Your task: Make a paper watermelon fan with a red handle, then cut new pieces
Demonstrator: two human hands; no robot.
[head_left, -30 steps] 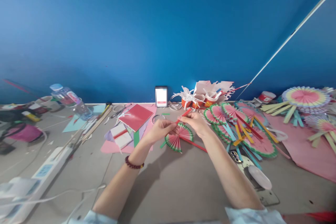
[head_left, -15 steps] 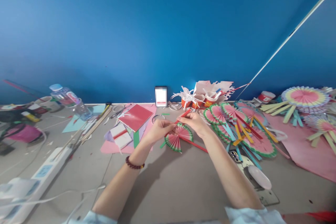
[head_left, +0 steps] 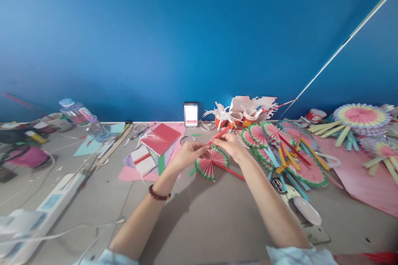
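Between my two hands runs a red paper strip (head_left: 221, 133), pinched at both places by fingers and thumbs. My left hand (head_left: 193, 153) grips its lower left part, and my right hand (head_left: 229, 145) its upper part. Just below them lies a pleated paper fan (head_left: 209, 169), pink and red with a green rim, coloured like a watermelon slice. Another red strip (head_left: 231, 170) reaches from the fan toward my right forearm. My fingers partly cover the fan's upper edge.
Finished watermelon fans (head_left: 306, 172) with coloured strips pile up at right, beside a phone (head_left: 317, 234) and a white mouse (head_left: 307, 211). Red card (head_left: 161, 138) and coloured paper lie left. Paper cups (head_left: 248, 120) and a small screen (head_left: 190, 116) line the wall. A power strip (head_left: 46, 211) lies far left.
Almost nothing differs. Both hands keep their hold on the red strip, and the fan stays in place beneath them.
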